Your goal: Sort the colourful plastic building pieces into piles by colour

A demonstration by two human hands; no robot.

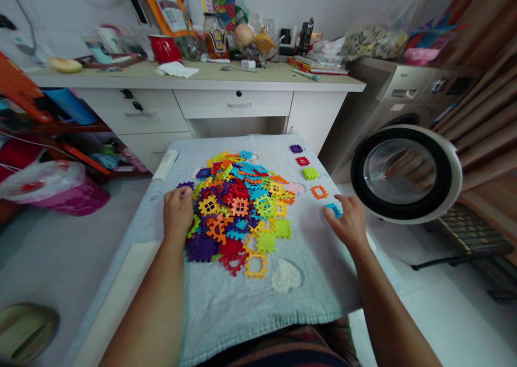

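two hands at a heap of coloured plastic tiles

looked down past a cluttered white desk (194, 76) at the back and a round washing-machine door (406, 174) at far right. found a grey cloth (226, 302) spread flat, close in front. saw, piled at its middle, a heap of interlocking tiles (238, 205) in many colours. noted the left hand (177, 210) palm down on the heap's left edge, fingers bent narrowly onto the pieces; could not tell whether gripping any. noted the right hand (349, 224) well apart, right of the heap, thumb and forefinger closed on a blue tile (334, 210) lying on the cloth. counted beyond it, in a row: orange tile (319, 192), green tile (311, 173), red tile (302, 161), purple tile (296, 149).
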